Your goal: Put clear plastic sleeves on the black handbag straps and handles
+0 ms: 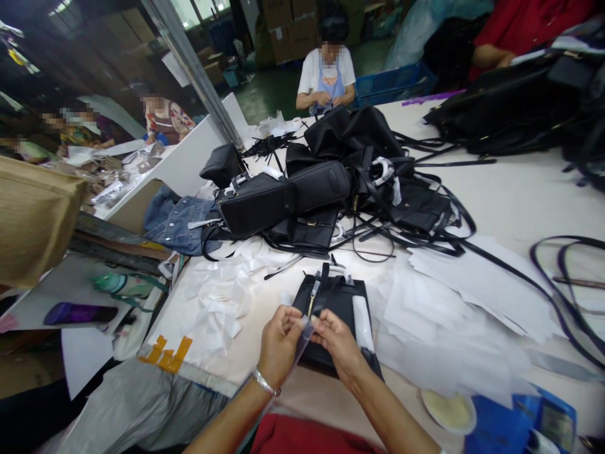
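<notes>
A black leather-like bag [347, 310] is laid flat on the pale tabletop [321, 403], directly before the person. White, soft-looking wrapping [363, 321] is already set along its 3 o'clock side; a narrow, clear plastic strip [303, 342] is held at a gold-coloured metal zip [311, 301] and is judged to be unfastened. More black bags [258, 205] are heaped at 11 o'clock; whether they are finished cannot be told. The strip's upper end is pinched between thumb and fingers by the left hand [278, 345] and right hand [339, 345], the forearms being angled inward from 7 and 5 o'clock.
</notes>
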{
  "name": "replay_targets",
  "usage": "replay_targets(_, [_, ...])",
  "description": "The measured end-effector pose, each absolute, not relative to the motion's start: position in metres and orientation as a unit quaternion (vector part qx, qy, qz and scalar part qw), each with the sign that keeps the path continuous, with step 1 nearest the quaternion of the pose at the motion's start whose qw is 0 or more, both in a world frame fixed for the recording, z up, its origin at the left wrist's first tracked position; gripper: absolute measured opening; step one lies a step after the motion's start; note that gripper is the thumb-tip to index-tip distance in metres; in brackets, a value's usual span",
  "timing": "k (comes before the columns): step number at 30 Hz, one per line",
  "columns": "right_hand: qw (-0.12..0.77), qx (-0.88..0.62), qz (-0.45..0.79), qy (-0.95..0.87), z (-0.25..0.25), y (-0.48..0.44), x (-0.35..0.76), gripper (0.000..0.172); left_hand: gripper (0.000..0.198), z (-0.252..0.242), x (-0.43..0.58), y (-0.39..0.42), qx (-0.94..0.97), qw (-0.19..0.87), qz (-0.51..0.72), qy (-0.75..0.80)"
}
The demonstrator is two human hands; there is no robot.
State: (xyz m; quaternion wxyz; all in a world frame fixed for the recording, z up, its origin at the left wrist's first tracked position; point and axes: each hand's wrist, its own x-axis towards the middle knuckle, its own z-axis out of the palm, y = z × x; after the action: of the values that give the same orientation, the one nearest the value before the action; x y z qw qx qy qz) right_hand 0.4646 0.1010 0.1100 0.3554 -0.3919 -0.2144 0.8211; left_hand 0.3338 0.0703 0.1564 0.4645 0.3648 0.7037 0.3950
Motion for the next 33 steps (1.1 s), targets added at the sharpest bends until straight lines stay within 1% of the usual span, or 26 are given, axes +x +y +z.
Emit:
replay_targets(3, [0.338,-0.38,0.835,-0.211,0.112,0.111,0.468,0.029,0.018,0.154,0.335,0.073,0.379,0.451,0.387,0.709])
replay_targets(8, [0.382,-0.393,0.818,-0.174,0.105,0.141,0.471,0.032,0.016,0.149,0.336,0.077,0.382,0.442,0.381,0.717])
replay_targets(13, [0.395,-0.382,0.815,-0.183,0.101,0.13,0.461,0.033,0.017,0.15,0.339,0.093,0.357,0.447,0.39,0.722])
replay_targets(19, [0.356,-0.384,0.833,-0.178,0.093,0.137,0.474,0.029,0.012,0.137,0.345,0.104,0.371,0.442,0.372,0.727])
replay_targets(24, [0.365,-0.402,0.829,-0.133,0.088,0.161,0.476,0.029,0.01,0.133,0.344,0.116,0.391,0.426,0.356,0.734])
replay_targets(29, [0.359,-0.416,0.824,-0.138,0.088,0.152,0.468,0.028,0.009,0.131,0.347,0.131,0.406,0.416,0.342,0.738])
replay_targets(31, [0.329,-0.416,0.829,-0.177,0.086,0.151,0.473,0.027,0.008,0.128,0.347,0.134,0.41,0.416,0.337,0.738])
replay_targets(33, [0.254,-0.415,0.825,-0.288,0.085,0.158,0.486,0.027,0.008,0.126,0.345,0.136,0.407,0.419,0.334,0.74])
